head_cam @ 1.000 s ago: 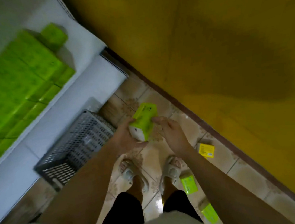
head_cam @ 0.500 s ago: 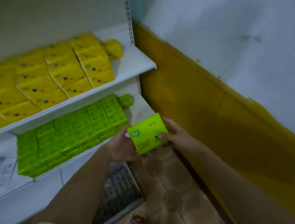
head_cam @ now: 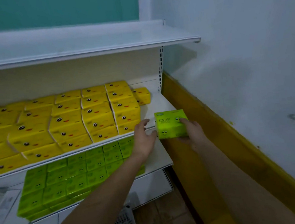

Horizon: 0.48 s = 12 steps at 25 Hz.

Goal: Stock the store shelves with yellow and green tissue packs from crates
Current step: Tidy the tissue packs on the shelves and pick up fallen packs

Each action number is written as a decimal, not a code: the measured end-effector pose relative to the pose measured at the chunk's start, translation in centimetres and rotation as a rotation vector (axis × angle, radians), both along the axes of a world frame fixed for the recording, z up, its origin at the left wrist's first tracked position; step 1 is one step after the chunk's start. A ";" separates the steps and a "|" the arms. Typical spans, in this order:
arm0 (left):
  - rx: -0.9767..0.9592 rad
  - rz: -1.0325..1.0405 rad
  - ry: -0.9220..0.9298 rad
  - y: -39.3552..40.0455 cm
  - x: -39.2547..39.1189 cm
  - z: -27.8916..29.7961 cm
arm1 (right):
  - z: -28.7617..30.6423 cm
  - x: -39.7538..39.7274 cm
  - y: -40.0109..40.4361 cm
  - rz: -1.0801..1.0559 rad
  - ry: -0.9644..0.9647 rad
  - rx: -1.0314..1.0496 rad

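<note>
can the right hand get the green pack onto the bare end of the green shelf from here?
Probably yes. The right hand holds the green pack just above the shelf's bare right end; the left hand hovers open beside it, not blocking.

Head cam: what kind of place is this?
Most likely a small shop aisle being stocked. White metal retail shelving with a slotted upright, many identical yellow tissue packs above a shelf of green tissue packs, and the right hand holding another green pack.
</note>
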<state>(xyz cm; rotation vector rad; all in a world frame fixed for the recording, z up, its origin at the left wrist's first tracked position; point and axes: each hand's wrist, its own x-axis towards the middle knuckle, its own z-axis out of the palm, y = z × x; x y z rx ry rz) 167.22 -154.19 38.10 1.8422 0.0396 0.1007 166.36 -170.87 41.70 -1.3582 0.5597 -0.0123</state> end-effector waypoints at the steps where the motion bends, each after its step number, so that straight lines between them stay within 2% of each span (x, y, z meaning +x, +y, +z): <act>1: 0.170 -0.037 -0.125 -0.6 0.8 -0.2 | -0.4 1.8 0.2 -0.003 0.021 0.001; 2: 0.290 -0.086 -0.204 -1.1 1.8 -0.7 | -0.9 3.5 0.3 -0.007 0.036 0.014; 4: 0.387 -0.139 -0.203 -2.4 4.2 -1.3 | -2.0 7.4 0.4 -0.028 0.055 0.037; 7: 0.334 -0.016 -0.105 -4.1 7.5 -1.6 | -2.2 12.2 -0.1 0.021 0.018 0.009; 9: 0.228 0.073 -0.123 -5.0 7.4 -3.0 | -3.2 12.7 -1.2 0.064 0.016 0.033; 12: 0.211 -0.013 -0.179 -5.9 3.9 -7.7 | -8.8 9.5 -3.9 0.073 0.052 0.156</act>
